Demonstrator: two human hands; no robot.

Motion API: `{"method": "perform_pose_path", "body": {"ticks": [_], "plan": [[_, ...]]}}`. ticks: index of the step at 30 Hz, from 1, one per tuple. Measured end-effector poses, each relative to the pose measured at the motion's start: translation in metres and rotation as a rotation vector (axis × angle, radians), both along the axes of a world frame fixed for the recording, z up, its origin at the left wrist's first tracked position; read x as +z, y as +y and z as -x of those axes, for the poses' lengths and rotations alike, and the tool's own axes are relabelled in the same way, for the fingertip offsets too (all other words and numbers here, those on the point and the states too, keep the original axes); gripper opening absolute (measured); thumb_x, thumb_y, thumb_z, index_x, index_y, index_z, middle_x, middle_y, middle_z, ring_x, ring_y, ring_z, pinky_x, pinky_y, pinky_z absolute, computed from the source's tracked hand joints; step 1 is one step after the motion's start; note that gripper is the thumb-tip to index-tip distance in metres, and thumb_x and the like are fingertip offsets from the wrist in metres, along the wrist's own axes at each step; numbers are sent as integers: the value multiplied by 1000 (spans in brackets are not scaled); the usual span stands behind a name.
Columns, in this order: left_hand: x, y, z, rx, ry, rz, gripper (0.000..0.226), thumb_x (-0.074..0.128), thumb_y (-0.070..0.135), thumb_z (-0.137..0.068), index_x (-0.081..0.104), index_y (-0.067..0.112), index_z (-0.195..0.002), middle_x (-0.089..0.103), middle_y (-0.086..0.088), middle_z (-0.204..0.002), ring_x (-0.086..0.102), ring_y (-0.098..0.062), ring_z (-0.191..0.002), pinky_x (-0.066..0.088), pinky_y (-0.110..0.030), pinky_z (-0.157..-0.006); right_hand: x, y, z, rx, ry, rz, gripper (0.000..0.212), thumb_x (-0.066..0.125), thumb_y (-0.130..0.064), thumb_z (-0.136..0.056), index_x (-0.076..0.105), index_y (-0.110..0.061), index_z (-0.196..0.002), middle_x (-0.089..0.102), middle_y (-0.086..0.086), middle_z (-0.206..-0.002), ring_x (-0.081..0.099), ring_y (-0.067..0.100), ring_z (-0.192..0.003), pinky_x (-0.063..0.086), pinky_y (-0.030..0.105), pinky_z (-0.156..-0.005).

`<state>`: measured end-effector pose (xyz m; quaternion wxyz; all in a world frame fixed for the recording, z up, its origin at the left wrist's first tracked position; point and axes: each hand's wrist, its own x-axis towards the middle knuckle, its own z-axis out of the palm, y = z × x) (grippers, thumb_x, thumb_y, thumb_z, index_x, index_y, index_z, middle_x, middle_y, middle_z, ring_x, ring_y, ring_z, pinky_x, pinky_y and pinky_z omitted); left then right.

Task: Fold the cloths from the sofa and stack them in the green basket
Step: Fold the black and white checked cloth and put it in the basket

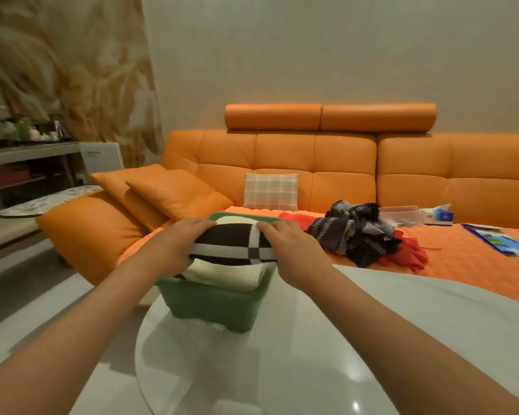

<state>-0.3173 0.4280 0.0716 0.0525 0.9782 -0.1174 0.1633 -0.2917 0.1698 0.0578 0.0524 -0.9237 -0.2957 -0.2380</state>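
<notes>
L hand (174,245) & R hand (292,250) are gripping folded blk/wht cloth (231,245) by its ends, fingers curled over it, atop cream cloth (222,272) in green basket (210,307) on bench (372,324).

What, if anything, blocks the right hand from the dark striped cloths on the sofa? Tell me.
Probably yes: nothing stands between. The right hand holds the folded checked cloth in the green basket and must let go first; the dark striped cloths lie right of it.

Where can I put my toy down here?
On the bare table in front of the basket, or on the sofa seat between the cloth pile and the blue papers. The basket is crowded: left hand and right hand grip the checked cloth there.
</notes>
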Motion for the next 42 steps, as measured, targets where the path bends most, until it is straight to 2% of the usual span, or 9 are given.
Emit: {"method": "perform_pose_path", "body": {"ticks": [5, 13, 17, 21, 24, 27, 33, 37, 42], "plan": [[-22, 48, -36, 119, 94, -31, 75, 69, 11, -78, 37, 36, -141, 49, 6, -135, 49, -19, -120, 48, -39, -98, -17, 66, -30, -31, 18, 76, 80, 67, 2, -80, 31, -17, -149, 49, 8, -133, 44, 29, -119, 54, 39, -81], [-33, 63, -41, 187, 787, 394, 58, 54, 41, -72, 54, 42, -130, 52, 3, -134, 50, -19, -120, 39, -43, -108, -25, 87, -45, -28, 663, 295, 78, 65, -44, -86, 27, -29, -152, 41, 6, -140, 39, 28, -127, 40, 47, -108], [-46, 49, -41, 211, 550, 279, 54, 48, 10, -84, 51, 33, -132, 50, -1, -138, 47, -21, -122, 42, -44, -105, -6, 95, -38, -34, 866, 309, 60, 47, -30, -94, 33, -27, -153, 42, 6, -148, 40, 29, -134, 35, 44, -112], [-56, 47, -37, 159, 390, 356, 68, 46, -8, -78, 50, 40, -127, 43, 4, -141, 44, -23, -127, 46, -40, -102, -1, 99, -41, -91, 779, 314, 53, 51, -9, -92, 46, -19, -145, 55, 9, -136, 54, 30, -119, 49, 40, -100], [-55, 50, -39, 155, 437, 326, 59, 48, -5, -79, 59, 43, -112, 50, 7, -131, 48, -19, -118, 48, -35, -96, -10, 102, -40, -144, 721, 460, 56, 65, -18, -90, 44, -16, -142, 56, 9, -133, 56, 30, -117, 49, 36, -87], [-54, 49, -40, 184, 496, 252, 36, 50, 9, -86, 64, 38, -101, 58, 9, -114, 53, -12, -104, 47, -26, -83, -26, 109, -41, -154, 683, 563, 37, 56, -17, -95, 57, -9, -131, 60, 11, -127, 59, 28, -114, 50, 38, -95], [-51, 45, -47, 195, 541, 223, 26, 46, 19, -88, 61, 35, -103, 58, 5, -114, 54, -15, -105, 49, -36, -94, -25, 109, -50, -89, 691, 502, 36, 52, -25, -93, 62, -13, -125, 61, 8, -116, 57, 25, -98, 50, 36, -87], [-58, 46, -51, 169, 470, 202, 31, 50, 34, -93, 58, 38, -123, 50, 0, -126, 43, -20, -122, 41, -43, -105, -26, 125, -64, 60, 549, 312, 57, 46, -23, -97, 35, -41, -150, 34, 4, -153, 38, 29, -135, 37, 48, -108], [-60, 43, -53, 196, 550, 93, 43, 48, 39, -95, 47, 43, -137, 43, -2, -133, 34, -24, -129, 34, -46, -109, -48, 133, -92, 14, 786, 370, 61, 34, -36, -107, -2, -51, -154, -18, -3, -165, -8, 25, -153, 8, 59, -121]]}}
